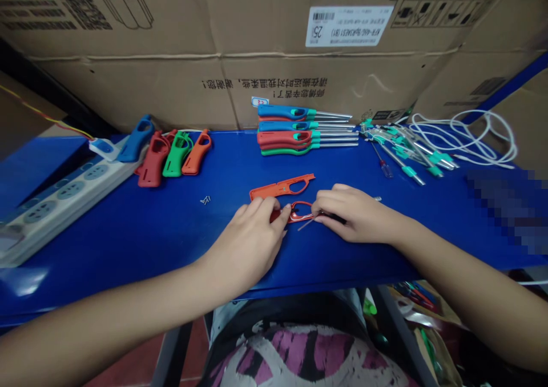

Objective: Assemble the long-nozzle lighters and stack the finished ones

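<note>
My left hand has its fingers closed on a red-orange lighter shell half, which lies on the blue table with thin wires inside its loop. At the right end of that shell, my right hand pinches a dark, slim tool or part whose thin shaft points left. What exactly it is, the fingers partly hide. Just behind both hands rests another orange shell half, untouched, its inner side up.
Small screws lie left of my hands. Blue, red, green and orange shells and a power strip are farther left. Stacked lighters stand behind. Metal tubes with wires, a screwdriver and white cable lie back right.
</note>
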{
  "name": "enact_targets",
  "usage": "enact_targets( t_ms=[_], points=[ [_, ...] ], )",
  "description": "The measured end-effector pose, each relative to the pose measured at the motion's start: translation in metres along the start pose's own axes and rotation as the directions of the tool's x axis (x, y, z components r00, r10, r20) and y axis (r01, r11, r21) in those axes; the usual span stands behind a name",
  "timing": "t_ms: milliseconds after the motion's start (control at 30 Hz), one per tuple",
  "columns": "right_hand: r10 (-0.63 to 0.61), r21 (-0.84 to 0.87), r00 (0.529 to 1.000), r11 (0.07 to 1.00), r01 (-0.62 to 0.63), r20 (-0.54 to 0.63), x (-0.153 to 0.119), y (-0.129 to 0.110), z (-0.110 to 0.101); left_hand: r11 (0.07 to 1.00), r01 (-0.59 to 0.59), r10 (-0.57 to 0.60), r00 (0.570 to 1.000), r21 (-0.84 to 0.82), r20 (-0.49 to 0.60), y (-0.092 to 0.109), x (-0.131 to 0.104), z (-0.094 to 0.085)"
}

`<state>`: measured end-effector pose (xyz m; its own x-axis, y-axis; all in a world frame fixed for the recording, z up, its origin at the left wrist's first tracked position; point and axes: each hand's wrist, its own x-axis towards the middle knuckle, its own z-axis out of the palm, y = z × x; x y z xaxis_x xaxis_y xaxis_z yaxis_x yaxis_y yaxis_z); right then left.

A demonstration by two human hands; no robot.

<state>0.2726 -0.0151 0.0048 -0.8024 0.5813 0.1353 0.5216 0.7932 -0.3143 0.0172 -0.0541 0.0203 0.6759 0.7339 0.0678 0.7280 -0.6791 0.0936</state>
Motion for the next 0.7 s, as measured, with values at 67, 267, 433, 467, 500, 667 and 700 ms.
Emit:
enact_targets(
  t_ms=[67, 267, 433, 467, 500, 667, 700],
  points=[
    [0.0, 0.004, 1.0, 1.0, 0.0, 0.0, 0.001, 0.0, 0.0, 0.999, 0.011, -0.011, 1.0, 0.044, 0.0, 0.001, 0.0, -0.002],
    [0.003, 0.017, 1.0, 1.0, -0.003, -0.004, 0.001, -0.001, -0.001, 0.987, 0.026, -0.027, 1.0, 0.157, 0.007, 0.001, -0.004, -0.002],
    [0.005, 0.016, 1.0, 1.0, -0.005, -0.012, -0.001, -0.003, -0.002, 0.998, 0.016, -0.019, 0.999, 0.059, 0.046, -0.009, -0.001, 0.0],
    [0.001, 0.016, 1.0, 1.0, -0.001, -0.014, -0.001, -0.003, -0.002, 1.0, 0.015, -0.016, 0.999, 0.022, 0.047, -0.011, 0.0, -0.001],
    [-0.003, 0.019, 1.0, 1.0, 0.003, -0.016, -0.002, -0.003, -0.002, 1.0, 0.016, -0.015, 0.999, -0.01, 0.042, -0.012, 0.001, -0.001],
    [-0.018, 0.033, 0.999, 0.999, 0.019, -0.04, -0.001, -0.003, -0.003, 0.997, 0.018, -0.015, 0.999, -0.079, 0.031, -0.013, 0.003, -0.002],
    [-0.016, 0.022, 0.999, 1.0, 0.017, -0.049, -0.001, -0.002, -0.002, 0.998, 0.015, -0.012, 0.999, -0.066, 0.039, -0.012, 0.003, -0.002]
  ],
)
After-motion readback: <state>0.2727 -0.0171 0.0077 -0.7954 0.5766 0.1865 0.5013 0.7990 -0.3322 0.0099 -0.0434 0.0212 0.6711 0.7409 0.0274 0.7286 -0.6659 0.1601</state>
